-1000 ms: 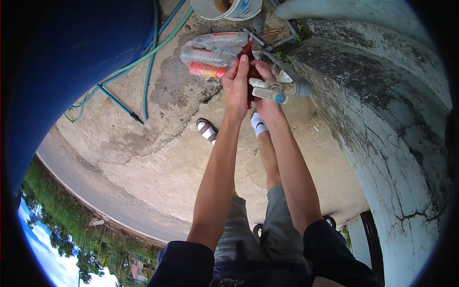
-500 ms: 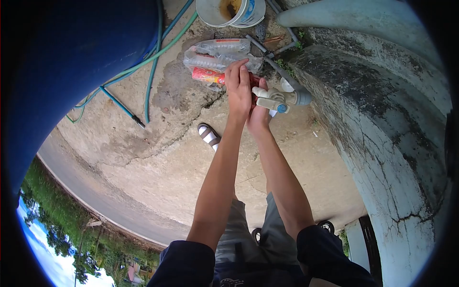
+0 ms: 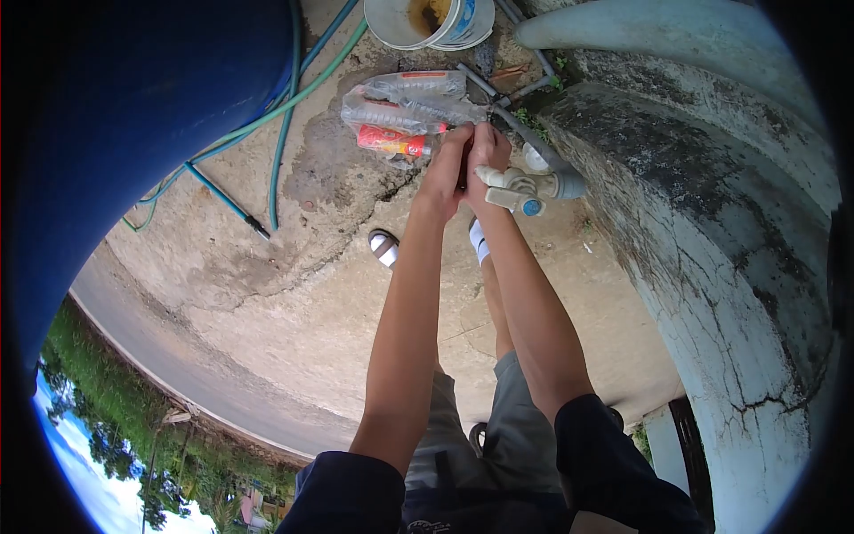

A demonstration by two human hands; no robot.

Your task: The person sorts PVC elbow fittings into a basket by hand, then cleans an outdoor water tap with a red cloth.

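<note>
My left hand point(image 3: 445, 169) and my right hand point(image 3: 485, 160) are pressed together just left of a white plastic tap point(image 3: 520, 189) that sticks out of a cracked concrete tank point(image 3: 712, 231). Between the palms a sliver of a dark red thing point(image 3: 463, 169) shows; most of it is hidden. Both hands are closed around it. The right hand touches or nearly touches the tap's handle.
Clear plastic bottles and a red wrapper point(image 3: 400, 111) lie on the concrete ground beyond the hands. A white bucket point(image 3: 436, 20) stands at the top. Green hoses point(image 3: 285, 107) run along a big blue barrel point(image 3: 133, 116) on the left. My feet point(image 3: 384, 246) are below the tap.
The hands have rubbed together over the red thing: first raised with it visible, then the left palm over the right, now both pressed side by side beside the tap.
</note>
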